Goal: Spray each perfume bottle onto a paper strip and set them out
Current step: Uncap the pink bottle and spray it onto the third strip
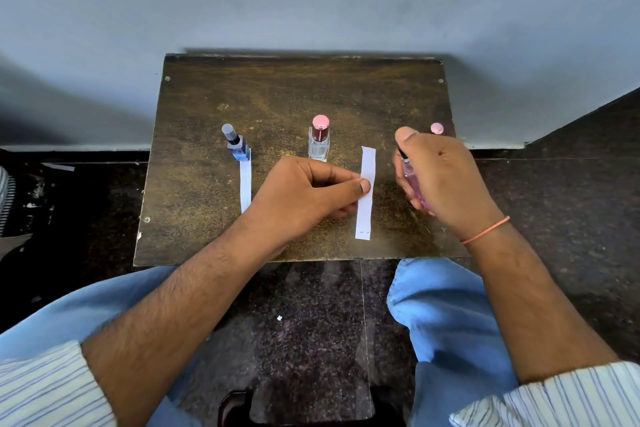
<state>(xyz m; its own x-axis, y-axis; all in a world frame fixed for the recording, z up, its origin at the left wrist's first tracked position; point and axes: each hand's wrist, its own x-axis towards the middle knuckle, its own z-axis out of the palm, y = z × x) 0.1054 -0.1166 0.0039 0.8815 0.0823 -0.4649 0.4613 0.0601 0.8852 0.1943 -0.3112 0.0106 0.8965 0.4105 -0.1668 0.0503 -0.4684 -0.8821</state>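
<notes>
Nearest the body, at about 6 o'clock of the wooden table, a white paper strip is pinched at its middle between thumb and forefinger of the left hand, the remaining fingers being curled in; whether its lower end is lifted off the wood or touches it cannot be told. At 4 o'clock of the tabletop the pink bottle is gripped by the right hand, a fingertip being laid on the sprayer top, with the nozzle apparently turned toward 9 o'clock, at the strip.

For the spray to be done well, the nozzle is best kept aimed at the upper, free half of the strip, just beside it and not touching, with the pinching fingers kept below the line of the mist. One short press is probably enough, so that the paper is not soaked limp.

Farther off, a second strip is laid out below the blue bottle at 9 o'clock, the clear bottle with the pink cap stands at the centre, and a loose pink cap sits at 2 o'clock, close to the right edge. Bare wood is left at 12 o'clock; the near edge and the right edge lie close to both hands, so the bottle should be set down well inward.
</notes>
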